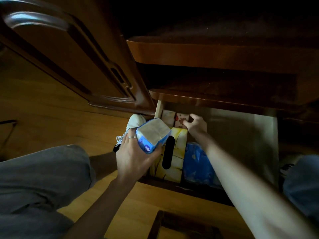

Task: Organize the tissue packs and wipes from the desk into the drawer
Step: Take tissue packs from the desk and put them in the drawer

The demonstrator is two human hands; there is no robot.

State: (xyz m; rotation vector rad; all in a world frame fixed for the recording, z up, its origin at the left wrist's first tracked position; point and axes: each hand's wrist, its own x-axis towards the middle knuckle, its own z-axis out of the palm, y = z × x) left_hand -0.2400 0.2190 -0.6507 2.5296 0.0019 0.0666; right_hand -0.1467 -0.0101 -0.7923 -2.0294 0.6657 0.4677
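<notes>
One blue-wrapped tissue pack (152, 135) is clasped in the left hand (133, 156), which wears a ring and holds the pack just above the near-left corner of the open drawer (262, 135). Inside the drawer lie a yellow tissue box (176, 152) with a dark oval slot and, just beside it, a blue pack (196, 163), while the right hand (195, 125) reaches to the back, fingers curled on a small pale pack with red marks (179, 120). Both knees in grey trousers (39, 178) frame the drawer over the wooden floor (51, 118).
</notes>
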